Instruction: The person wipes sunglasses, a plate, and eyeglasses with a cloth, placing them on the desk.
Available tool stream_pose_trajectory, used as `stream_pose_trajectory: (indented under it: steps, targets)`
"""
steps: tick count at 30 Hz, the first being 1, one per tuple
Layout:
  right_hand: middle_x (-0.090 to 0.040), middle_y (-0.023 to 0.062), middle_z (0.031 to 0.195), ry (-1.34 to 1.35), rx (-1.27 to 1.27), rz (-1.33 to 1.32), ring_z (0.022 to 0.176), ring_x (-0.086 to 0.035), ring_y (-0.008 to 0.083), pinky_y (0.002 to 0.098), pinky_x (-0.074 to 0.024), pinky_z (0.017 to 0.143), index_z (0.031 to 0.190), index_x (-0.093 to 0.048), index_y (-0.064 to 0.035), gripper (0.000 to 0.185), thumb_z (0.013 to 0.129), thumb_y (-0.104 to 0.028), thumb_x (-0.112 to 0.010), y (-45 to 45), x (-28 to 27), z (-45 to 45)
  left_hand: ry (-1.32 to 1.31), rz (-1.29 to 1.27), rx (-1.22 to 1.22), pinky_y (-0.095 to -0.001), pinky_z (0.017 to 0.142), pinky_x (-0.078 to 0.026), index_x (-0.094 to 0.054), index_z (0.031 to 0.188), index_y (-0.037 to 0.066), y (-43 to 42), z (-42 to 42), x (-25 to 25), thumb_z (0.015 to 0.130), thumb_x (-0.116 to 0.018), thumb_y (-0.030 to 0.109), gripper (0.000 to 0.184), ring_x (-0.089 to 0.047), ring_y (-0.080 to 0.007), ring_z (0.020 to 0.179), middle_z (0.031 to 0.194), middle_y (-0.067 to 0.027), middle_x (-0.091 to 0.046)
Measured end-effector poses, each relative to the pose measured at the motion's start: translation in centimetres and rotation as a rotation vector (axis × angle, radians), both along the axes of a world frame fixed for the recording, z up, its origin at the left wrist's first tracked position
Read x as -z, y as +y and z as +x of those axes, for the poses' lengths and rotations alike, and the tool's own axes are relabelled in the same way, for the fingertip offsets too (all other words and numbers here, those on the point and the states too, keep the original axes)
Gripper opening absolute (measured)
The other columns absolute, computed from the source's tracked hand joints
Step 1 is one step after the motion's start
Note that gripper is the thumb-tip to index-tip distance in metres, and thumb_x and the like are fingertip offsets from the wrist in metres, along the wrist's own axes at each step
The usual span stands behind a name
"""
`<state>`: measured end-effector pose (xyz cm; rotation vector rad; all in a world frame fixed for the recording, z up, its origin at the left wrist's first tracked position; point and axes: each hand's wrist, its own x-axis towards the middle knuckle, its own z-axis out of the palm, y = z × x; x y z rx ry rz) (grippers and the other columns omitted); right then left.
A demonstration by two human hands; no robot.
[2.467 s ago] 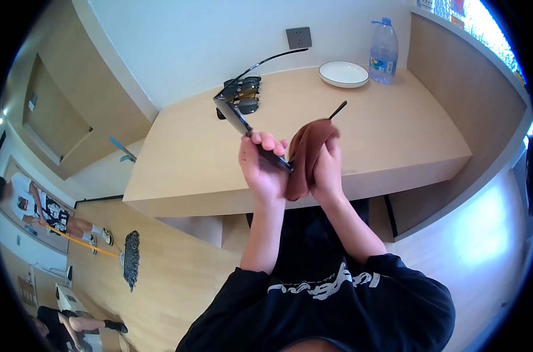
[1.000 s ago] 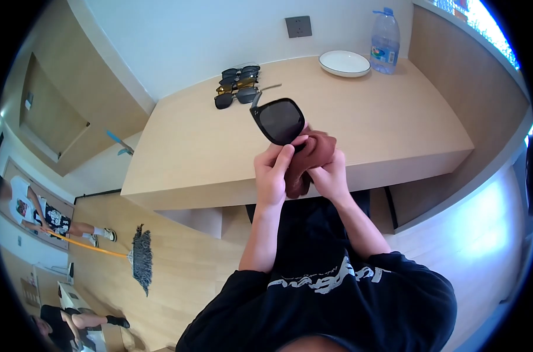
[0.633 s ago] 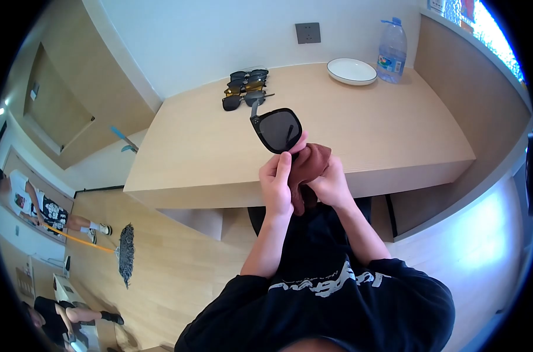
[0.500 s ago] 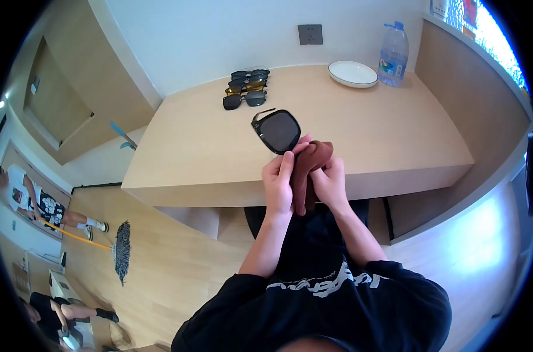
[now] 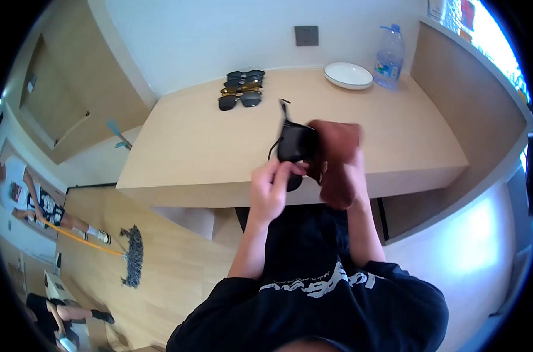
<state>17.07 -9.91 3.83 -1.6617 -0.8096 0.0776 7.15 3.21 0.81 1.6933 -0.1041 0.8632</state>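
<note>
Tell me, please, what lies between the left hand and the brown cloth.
The head view shows black sunglasses, pinched in the left hand, with the brown cloth against or just beside them.

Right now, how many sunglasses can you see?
5: four pairs in a row on the desk near the wall, one pair in the left hand. Closely packed, the row may hide another.
</note>
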Motion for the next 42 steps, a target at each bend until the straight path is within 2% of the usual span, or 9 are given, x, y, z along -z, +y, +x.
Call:
stream_pose_trajectory:
  steps: [6,12,13,16,21,28,29,33,42]
  targets:
    - [-0.061,0.0051,0.085,0.311,-0.308,0.491,0.081,-0.057,0.0116,0.0255,-0.046,0.074,0.1,-0.056,0.0023,0.027,0.076,-0.008,-0.06,1.6,1.3,-0.1,0.083,0.409,-0.216,-0.0265,0.07,-0.046,-0.057,0.104,0.0,-2.1,1.1,1.5,0.082,-0.06,0.002,0.022,-0.057,-0.0135,0.08,0.089,-0.007,-0.061]
    - [-0.061,0.0049,0.083,0.559,-0.321,0.732,0.077,-0.058,0.0098,0.0237,-0.0468,0.07,0.096,-0.055,0.0018,0.018,0.081,-0.009,-0.057,3.0,1.4,1.4,-0.148,0.35,-0.299,-0.0387,0.069,-0.045,-0.058,0.093,-0.002,-2.5,2.8,1.0,0.069,-0.061,0.001,0.024,-0.055,-0.0376,0.08,0.084,-0.0165,-0.058]
    - [-0.061,0.0046,0.083,0.469,-0.327,0.739,0.078,-0.058,0.0092,0.0233,-0.0472,0.071,0.096,-0.055,0.002,0.021,0.08,-0.009,-0.06,3.2,1.5,1.5,-0.112,0.423,-0.345,-0.0333,0.067,-0.048,-0.055,0.103,-0.004,-1.6,2.5,1.1,0.085,-0.052,0.007,0.021,-0.062,-0.025,0.079,0.083,-0.0131,-0.063]
    - [-0.061,0.0047,0.084,0.427,-0.407,0.594,0.078,-0.058,0.0091,0.0238,-0.0477,0.072,0.097,-0.055,0.0013,0.022,0.078,-0.007,-0.061,2.6,1.4,0.8,0.133,0.199,-0.158,-0.0327,0.068,-0.048,-0.055,0.1,-0.004,-1.0,1.8,1.5,0.084,-0.051,0.007,0.02,-0.063,-0.0271,0.079,0.081,-0.0138,-0.064]
    - [-0.062,0.005,0.083,0.403,-0.217,0.673,0.077,-0.058,0.01,0.0242,-0.0476,0.068,0.092,-0.057,0.0016,0.015,0.079,-0.004,-0.054,2.3,0.6,1.8,-0.164,0.404,-0.312,-0.0413,0.06,-0.045,-0.056,0.084,0.0,-3.0,2.8,1.3,0.072,-0.057,0.001,0.012,-0.056,-0.0386,0.069,0.075,-0.0186,-0.056]
    - [-0.062,0.0052,0.085,0.32,-0.416,0.547,0.077,-0.057,0.0089,0.0224,-0.0458,0.068,0.099,-0.058,0.0017,0.028,0.071,0.001,-0.054,2.6,0.4,1.1,0.082,0.193,-0.263,-0.036,0.061,-0.047,-0.049,0.074,-0.001,-1.9,1.3,0.9,0.078,-0.061,0.009,0.016,-0.062,-0.0302,0.071,0.075,-0.0178,-0.059]
    - [-0.062,0.0035,0.086,0.244,-0.342,0.473,0.078,-0.057,0.0081,0.0221,-0.0449,0.069,0.097,-0.058,0.0016,0.029,0.068,0.002,-0.057,2.0,-0.4,0.7,0.185,-0.111,-0.141,-0.0319,0.067,-0.048,-0.054,0.082,-0.001,-2.3,1.2,1.8,0.076,-0.066,0.01,0.018,-0.064,-0.0257,0.079,0.08,-0.0174,-0.061]
    - [-0.061,0.0025,0.091,0.128,-0.151,0.303,0.083,-0.057,0.009,0.0237,-0.0455,0.073,0.1,-0.056,0.0008,0.029,0.071,-0.001,-0.06,1.8,-0.1,1.3,-0.186,0.018,-0.181,-0.0281,0.077,-0.047,-0.056,0.11,-0.001,-3.3,1.9,3.3,0.078,-0.065,0.007,0.035,-0.063,-0.0179,0.086,0.091,-0.0124,-0.065]
    - [-0.06,0.0051,0.096,0.278,-0.396,0.367,0.092,-0.056,0.0118,0.0264,-0.0431,0.083,0.107,-0.055,0.0014,0.033,0.075,-0.001,-0.062,3.0,0.4,0.8,-0.134,0.073,-0.244,-0.0266,0.07,-0.047,-0.057,0.106,0.0,-1.7,1.5,3.6,0.077,-0.064,0.004,0.03,-0.061,-0.0176,0.075,0.086,-0.0111,-0.063]
